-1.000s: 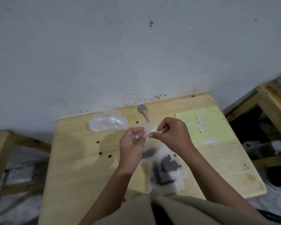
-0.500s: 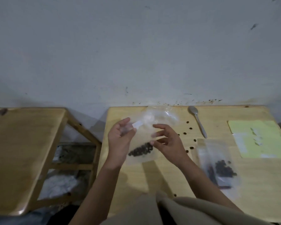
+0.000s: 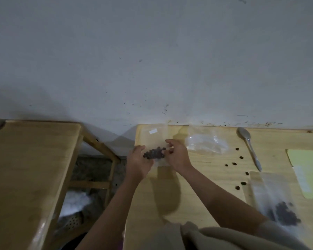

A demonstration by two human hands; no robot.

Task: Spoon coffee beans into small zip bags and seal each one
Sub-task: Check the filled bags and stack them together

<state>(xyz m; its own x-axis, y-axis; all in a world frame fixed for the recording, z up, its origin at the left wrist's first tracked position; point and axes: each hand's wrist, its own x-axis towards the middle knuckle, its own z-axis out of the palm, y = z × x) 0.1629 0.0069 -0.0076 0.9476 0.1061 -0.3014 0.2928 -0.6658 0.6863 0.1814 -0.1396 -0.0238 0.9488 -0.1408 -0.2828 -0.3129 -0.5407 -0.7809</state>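
A light wooden table (image 3: 197, 192) is set against a pale grey wall (image 3: 152, 60), which is marked with small dark specks just above the table's far edge. On the table's right side a pale yellow-green sheet (image 3: 304, 170) is laid flat, with a few small white pieces seen on it. A second wooden table (image 3: 29, 168) is placed to the left, apart from the first, and in the gap between them wooden rails (image 3: 90, 184) and a whitish bundle (image 3: 76, 202) on the floor are seen.

Clear plastic bag (image 3: 156, 141), wooden table (image 3: 197, 177) (matt)
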